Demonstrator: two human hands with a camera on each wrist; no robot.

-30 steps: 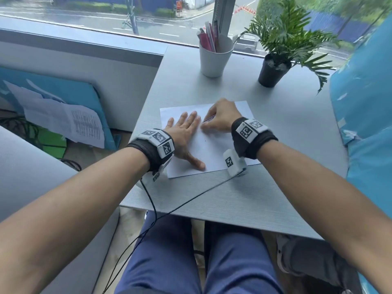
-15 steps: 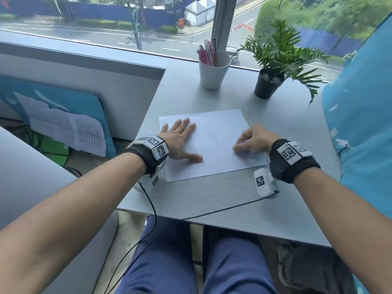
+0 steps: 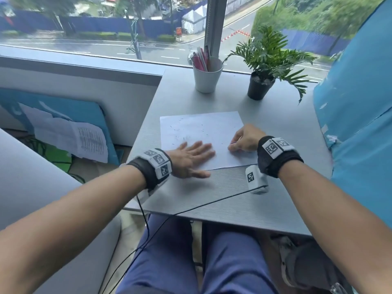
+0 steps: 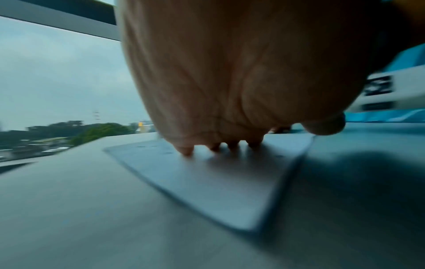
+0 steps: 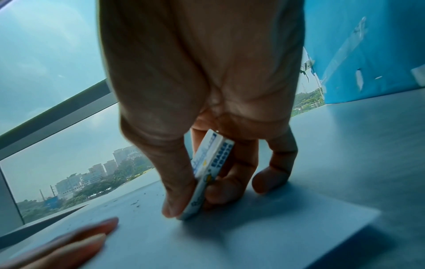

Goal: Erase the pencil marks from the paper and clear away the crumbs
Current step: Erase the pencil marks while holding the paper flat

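Note:
A white sheet of paper (image 3: 203, 132) lies flat on the grey table (image 3: 275, 128), with dark eraser crumbs (image 3: 180, 132) scattered over its left and middle. My left hand (image 3: 191, 158) lies flat with straight fingers on the paper's near left corner; its fingertips (image 4: 186, 151) touch the sheet (image 4: 218, 182). My right hand (image 3: 244, 141) rests at the paper's right edge and pinches a white eraser (image 5: 204, 174) in a blue-printed sleeve between thumb and fingers. The eraser's tip touches the paper (image 5: 253, 227). Crumbs (image 5: 135, 203) show beyond it.
A white cup (image 3: 207, 78) of pens and a potted plant (image 3: 261, 81) stand at the table's far edge by the window. A blue panel (image 3: 360, 115) borders the right side. A black cable (image 3: 191, 209) crosses the table's near edge.
My right hand with the eraser has moved from the paper's middle to its right edge. My left hand has slid toward the near edge and right, across the paper's near left corner.

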